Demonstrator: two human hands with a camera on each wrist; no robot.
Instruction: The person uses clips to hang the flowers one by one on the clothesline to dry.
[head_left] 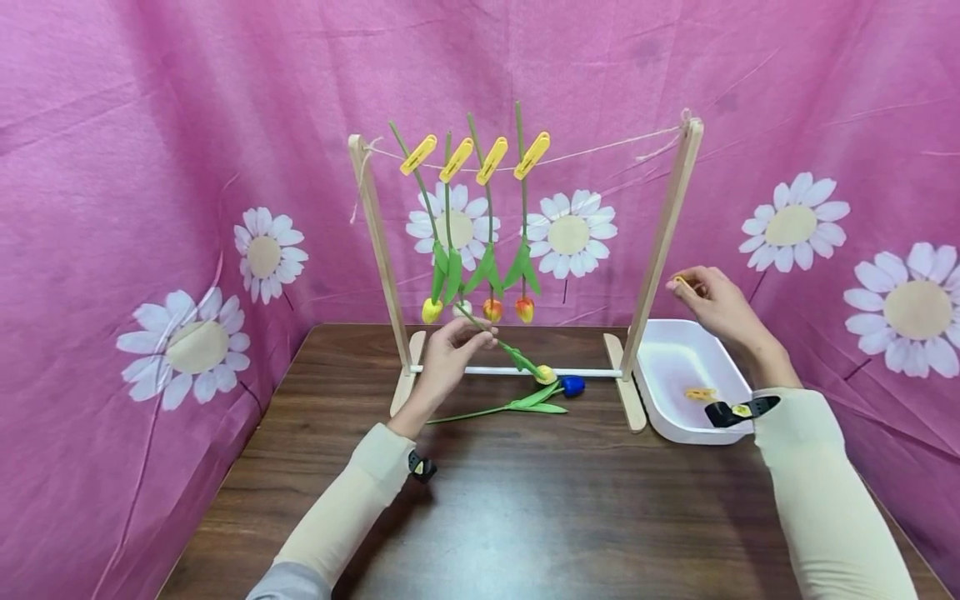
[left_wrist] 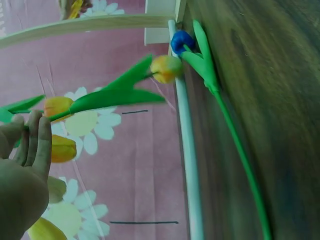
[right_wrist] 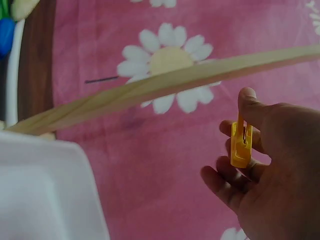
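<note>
My left hand (head_left: 455, 350) pinches the stem of a yellow artificial tulip (head_left: 545, 374), its bloom pointing down to the right; the left wrist view shows the same yellow tulip (left_wrist: 166, 69). My right hand (head_left: 712, 304) is raised above the white bin and holds a yellow clothespin (right_wrist: 242, 145) between thumb and fingers. On the table below the left hand lies a blue tulip (head_left: 573, 385). Several tulips hang bloom-down from a string (head_left: 600, 151), each held by a yellow clothespin (head_left: 532, 156). A white tulip (head_left: 462, 308) among them is partly covered by the left hand's stem.
The string spans two wooden posts (head_left: 663, 250), joined low down by a white rod (head_left: 585, 372). Right of the stand sits the white bin (head_left: 652, 417), with a yellow clothespin (head_left: 700, 393) inside. A pink curtain (head_left: 187, 125) with printed daisies surrounds the brown table (head_left: 525, 500).
</note>
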